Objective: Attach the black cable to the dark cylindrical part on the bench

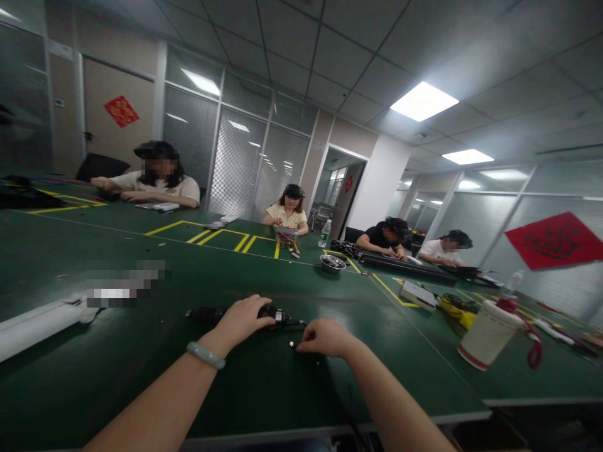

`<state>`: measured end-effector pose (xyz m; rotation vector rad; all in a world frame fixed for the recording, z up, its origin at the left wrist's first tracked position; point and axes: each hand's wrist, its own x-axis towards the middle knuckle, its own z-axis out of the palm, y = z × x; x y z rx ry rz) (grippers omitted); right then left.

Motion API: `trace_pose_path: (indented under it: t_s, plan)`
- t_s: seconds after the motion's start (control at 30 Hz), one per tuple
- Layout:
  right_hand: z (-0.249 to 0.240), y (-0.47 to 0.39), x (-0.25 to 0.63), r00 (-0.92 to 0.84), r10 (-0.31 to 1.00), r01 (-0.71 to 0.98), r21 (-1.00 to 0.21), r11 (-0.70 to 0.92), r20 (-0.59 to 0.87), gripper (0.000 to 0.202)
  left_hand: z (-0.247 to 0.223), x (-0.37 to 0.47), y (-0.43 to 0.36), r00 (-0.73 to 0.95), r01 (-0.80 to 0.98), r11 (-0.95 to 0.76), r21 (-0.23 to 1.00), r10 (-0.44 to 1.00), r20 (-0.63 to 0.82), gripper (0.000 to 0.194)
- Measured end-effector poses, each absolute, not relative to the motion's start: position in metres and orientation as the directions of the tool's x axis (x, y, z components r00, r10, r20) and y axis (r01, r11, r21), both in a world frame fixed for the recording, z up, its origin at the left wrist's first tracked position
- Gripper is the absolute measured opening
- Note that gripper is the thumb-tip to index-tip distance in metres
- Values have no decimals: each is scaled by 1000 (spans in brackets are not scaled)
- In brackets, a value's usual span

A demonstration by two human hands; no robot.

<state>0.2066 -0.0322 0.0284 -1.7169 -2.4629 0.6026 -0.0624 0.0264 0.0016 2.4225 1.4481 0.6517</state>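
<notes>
A black tool like an electric screwdriver lies on the green table, its tip pointing right. My left hand is wrapped over its front part, with a bracelet on the wrist. Just right of the tip, my right hand rests low over the table with its fingers curled together. A small shiny piece shows by its fingertips; whether the fingers grip it, I cannot make out. A dark cable runs below the right hand.
A metal bowl sits ahead, near a water bottle. At right are a white cup and a pale box. White rolled material lies left. Several people work across the table.
</notes>
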Motion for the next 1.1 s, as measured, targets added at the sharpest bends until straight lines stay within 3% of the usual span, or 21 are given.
trace_pose_path:
  t_s: [0.2, 0.33, 0.43, 0.67, 0.93, 1.1]
  plan:
    - [26, -26, 198, -378, 915, 849, -447, 283, -139, 26, 6, -61, 24, 412, 767, -474, 433, 880, 234, 62]
    - [19, -14, 194, -465, 882, 550, -806, 219, -78, 30, 8, -57, 19, 409, 766, -467, 442, 884, 226, 50]
    - [10, -6, 194, -358, 931, 296, -937, 184, 70, 38, 7, -50, 14, 402, 782, -472, 407, 881, 250, 40]
    - [-7, -5, 207, -264, 957, 99, -983, 152, 122, 43, 5, -43, 10, 455, 759, -524, 386, 851, 261, 41]
    - [-10, -13, 213, -450, 891, 158, -987, 20, -53, 39, 3, -55, 20, 552, 684, -633, 361, 774, 311, 47]
    - [-18, -11, 211, -440, 896, 177, -984, 32, -50, 41, 7, -55, 15, 529, 712, -601, 365, 799, 284, 42]
